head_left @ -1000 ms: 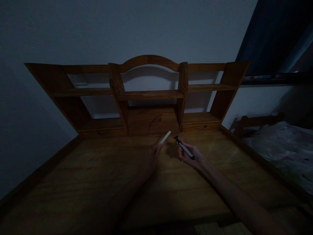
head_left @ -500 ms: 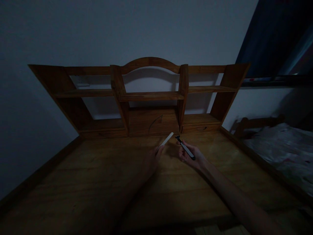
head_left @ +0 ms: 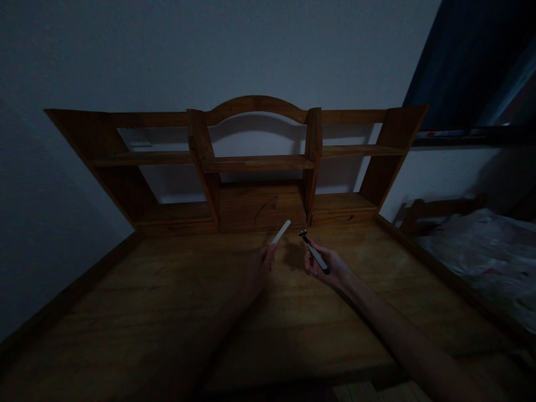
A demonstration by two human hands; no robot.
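Note:
Dim light covers both hands above the wooden desktop (head_left: 176,312). My left hand (head_left: 256,271) is closed around the lower end of a pale, flat, blade-like strip (head_left: 281,232) with a rounded tip; its gripped end is hidden. The strip slants up and to the right. To its right, my right hand (head_left: 329,265) grips a peeler (head_left: 317,258) with a grey-and-black handle and a small forked, shiny head. That head points up and to the left, near the strip but apart from it.
A wooden shelf unit (head_left: 259,163) with small drawers stands along the desk's back edge, against a pale wall (head_left: 167,56). Raised side rails border the desk. Beyond the right one lies a crumpled translucent plastic sheet or bag (head_left: 481,251); a dark window (head_left: 473,67) is above.
My left hand and the pale strip have shifted slightly left, and the strip now stands more steeply. The peeler has moved a little left, its handle tilted more steeply. Both grips are kept.

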